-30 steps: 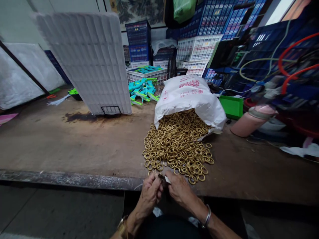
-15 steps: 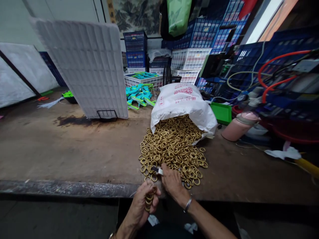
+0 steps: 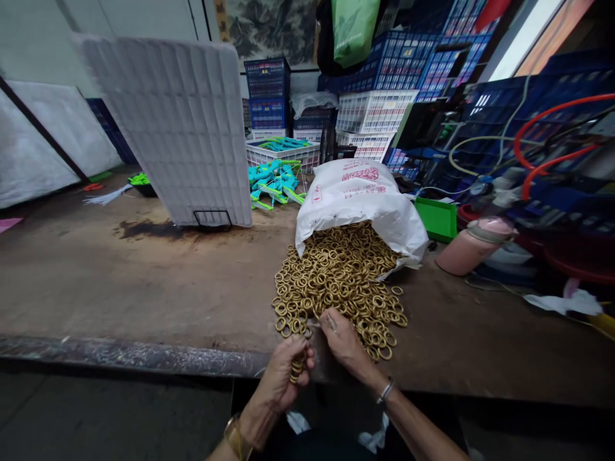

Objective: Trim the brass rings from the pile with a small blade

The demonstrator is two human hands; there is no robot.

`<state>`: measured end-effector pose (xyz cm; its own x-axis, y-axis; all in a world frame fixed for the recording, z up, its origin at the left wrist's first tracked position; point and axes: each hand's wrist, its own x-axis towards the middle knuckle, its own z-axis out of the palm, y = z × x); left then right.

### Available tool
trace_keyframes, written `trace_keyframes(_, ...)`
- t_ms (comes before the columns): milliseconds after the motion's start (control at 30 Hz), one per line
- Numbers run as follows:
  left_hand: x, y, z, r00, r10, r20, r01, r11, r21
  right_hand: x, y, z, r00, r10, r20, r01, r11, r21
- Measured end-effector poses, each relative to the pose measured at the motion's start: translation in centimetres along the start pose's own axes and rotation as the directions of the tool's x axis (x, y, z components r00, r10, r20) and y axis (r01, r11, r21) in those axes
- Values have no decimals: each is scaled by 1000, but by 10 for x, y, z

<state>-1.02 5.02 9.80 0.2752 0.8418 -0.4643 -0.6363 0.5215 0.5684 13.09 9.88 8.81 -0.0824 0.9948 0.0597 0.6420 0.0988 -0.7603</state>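
Observation:
My left hand (image 3: pixel 287 371) is closed around several gold-coloured rings (image 3: pixel 296 369), stacked in its curled fingers just off the table's front edge. Beside it, my right hand (image 3: pixel 342 339) is pinched at the near edge of the ring pile (image 3: pixel 331 275). A single ring and a thin pale bit show by its fingertips; what the pinch grips is too small to tell. The loose rings spill toward me from the mouth of a white sack (image 3: pixel 353 192) with red print, which lies on its side.
The brown table (image 3: pixel 144 288) has a worn front edge. A pale ribbed panel (image 3: pixel 177 128) stands at left. Turquoise and green plastic pieces (image 3: pixel 273 182) lie behind the sack. At right are a green tray (image 3: pixel 436 219), a pink bottle (image 3: pixel 473 246) and orange tubing (image 3: pixel 521 147). Stacked crates (image 3: pixel 375 115) stand behind.
The view has shifted slightly. The dark-and-white thin piece that stuck out from my right hand no longer shows there. My left hand still holds its stack of rings.

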Motion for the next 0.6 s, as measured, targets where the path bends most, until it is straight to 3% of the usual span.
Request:
trace_keyframes(67, 5, -1, 5, 1000, 10, -12, -10, 999, 45, -1, 0, -1, 997, 75, 13, -76, 960, 271)
trace_keyframes(133, 10, -2, 10, 999, 31, -15, -30, 997, 76, -6, -4, 0, 983, 162, 89, -185, 855, 485)
trace_keyframes(233, 14, -5, 15, 999, 48, 19, -49, 994, 95, -14, -13, 1, 953, 197, 230, -301, 687, 662)
trace_keyframes(300, 16, -7, 17, 997, 73, 34, -76, 992, 101, -18, -19, 1, 946, 187, 266, -323, 633, 704)
trace_keyframes(367, 17, -7, 18, 993, 121, 15, -121, 985, 125, -20, -22, -1, 951, 168, 261, -306, 646, 699)
trace_keyframes(467, 15, -6, 16, 976, 211, -61, -187, 945, 269, -19, -21, -6, 968, 133, 215, -238, 766, 597)
trace_keyframes(533, 13, -3, 15, 952, 290, -99, -223, 877, 425, -18, -20, -10, 980, 108, 166, -179, 843, 507)
trace_keyframes(600, 10, 1, 15, 912, 406, -56, -307, 767, 563, -18, -21, -14, 989, 71, 129, -120, 894, 431)
